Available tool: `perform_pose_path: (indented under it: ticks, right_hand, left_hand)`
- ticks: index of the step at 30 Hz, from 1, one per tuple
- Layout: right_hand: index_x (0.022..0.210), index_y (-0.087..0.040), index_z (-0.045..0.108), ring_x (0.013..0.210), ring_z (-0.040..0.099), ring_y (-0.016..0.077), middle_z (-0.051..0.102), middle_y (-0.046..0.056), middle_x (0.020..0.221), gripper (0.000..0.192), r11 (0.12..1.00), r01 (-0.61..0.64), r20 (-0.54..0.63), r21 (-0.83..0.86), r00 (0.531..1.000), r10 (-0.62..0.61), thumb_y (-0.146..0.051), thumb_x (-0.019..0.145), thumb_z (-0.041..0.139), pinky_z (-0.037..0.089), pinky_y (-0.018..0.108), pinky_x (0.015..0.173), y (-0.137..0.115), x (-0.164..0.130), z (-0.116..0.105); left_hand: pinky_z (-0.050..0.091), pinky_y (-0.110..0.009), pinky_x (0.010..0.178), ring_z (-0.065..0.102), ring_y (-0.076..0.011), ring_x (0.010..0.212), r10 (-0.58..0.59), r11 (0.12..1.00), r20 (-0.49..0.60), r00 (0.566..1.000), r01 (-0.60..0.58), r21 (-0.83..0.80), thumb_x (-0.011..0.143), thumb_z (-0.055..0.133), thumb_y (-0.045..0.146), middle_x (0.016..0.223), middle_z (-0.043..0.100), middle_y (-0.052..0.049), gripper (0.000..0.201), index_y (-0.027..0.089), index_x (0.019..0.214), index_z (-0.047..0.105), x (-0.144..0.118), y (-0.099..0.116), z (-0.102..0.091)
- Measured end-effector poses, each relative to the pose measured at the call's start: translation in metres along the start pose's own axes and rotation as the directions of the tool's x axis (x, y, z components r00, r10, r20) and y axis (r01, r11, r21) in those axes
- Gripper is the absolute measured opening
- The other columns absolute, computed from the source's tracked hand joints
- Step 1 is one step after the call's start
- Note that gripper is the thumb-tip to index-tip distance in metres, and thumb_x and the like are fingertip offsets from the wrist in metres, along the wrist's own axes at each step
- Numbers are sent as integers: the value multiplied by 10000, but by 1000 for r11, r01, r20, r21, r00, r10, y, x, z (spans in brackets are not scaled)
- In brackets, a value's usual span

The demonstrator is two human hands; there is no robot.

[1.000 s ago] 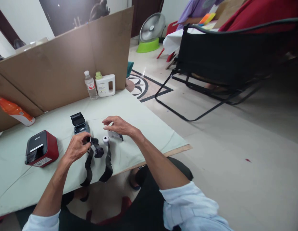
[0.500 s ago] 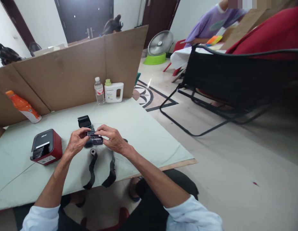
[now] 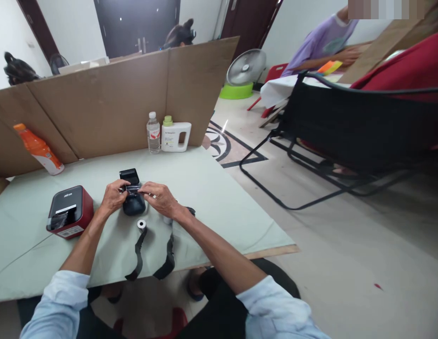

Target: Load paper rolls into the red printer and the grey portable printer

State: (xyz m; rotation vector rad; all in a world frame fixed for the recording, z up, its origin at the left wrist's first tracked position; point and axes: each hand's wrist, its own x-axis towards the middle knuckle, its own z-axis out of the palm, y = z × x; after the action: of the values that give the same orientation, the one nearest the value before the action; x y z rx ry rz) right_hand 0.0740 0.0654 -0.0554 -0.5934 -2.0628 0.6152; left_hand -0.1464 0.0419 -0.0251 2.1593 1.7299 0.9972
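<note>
A small dark handheld printer (image 3: pixel 133 201) with its lid (image 3: pixel 129 176) raised sits on the pale green table (image 3: pixel 212 188). My left hand (image 3: pixel 113 196) and my right hand (image 3: pixel 158 197) both grip a dark roll (image 3: pixel 133 189) right at the printer's open bay. A white-cored roll (image 3: pixel 141 224) lies just in front, with a black ribbon strip (image 3: pixel 137 256) trailing to the table's front edge. A second black strip (image 3: pixel 168 258) runs beside it.
A red-and-black label printer (image 3: pixel 68 212) stands to the left. An orange bottle (image 3: pixel 38 149), a water bottle (image 3: pixel 153 133) and a white jug (image 3: pixel 175 136) stand against the cardboard screen (image 3: pixel 109 99). A black folding chair (image 3: pixel 346 127) and a fan (image 3: pixel 245 68) stand on the floor at right.
My left hand lifted the dark roll off the table. My right hand left the items at right and joined it. Both carried the roll to the small printer's open bay.
</note>
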Motion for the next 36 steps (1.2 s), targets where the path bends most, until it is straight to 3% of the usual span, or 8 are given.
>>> perform_pose_path:
  ticks: [7,19,26,31,36]
  right_hand:
    - [1087,-206,799,1017,737,203,774,95,1125,250,994,31,76,-104,997,-24,-101,955,613,561,314,924,10,-3,12]
    - [1111,-204,784,1031,741,216,773,108,1137,267,989,35,126,-141,992,-17,-91,963,592,574,339,940,7,-5,8]
    - [1111,-209,780,1029,741,212,769,99,1133,298,990,59,86,-126,995,-48,-61,938,588,583,337,945,7,-5,13]
    - [1109,-204,788,1046,745,224,772,104,1145,317,986,51,108,-162,994,-34,-40,913,602,588,346,952,7,-6,15]
    - [1112,-187,795,1056,735,239,770,128,1154,290,981,49,142,-185,990,-23,-59,919,621,588,372,962,8,-6,17]
  left_hand:
    - [607,-389,904,685,-257,1097,-60,991,-19,998,61,116,734,609,83,1118,791,-77,362,205,1030,777,-2,-18,13]
    - [556,-445,1033,716,-278,1081,-87,983,29,996,81,165,763,640,118,1111,805,-52,369,246,1075,790,-8,-15,9]
    - [605,-400,950,727,-248,1063,-141,989,-25,990,142,31,757,617,102,1126,805,-68,384,214,1073,803,-9,-25,17]
    - [544,-437,1086,720,-239,1107,-65,997,35,997,64,46,776,611,115,1138,804,-68,369,214,1072,808,-7,-36,15]
    - [530,-452,1108,696,-245,1152,-4,996,87,996,-3,85,844,600,170,1200,771,-76,293,233,1018,826,-7,-37,13]
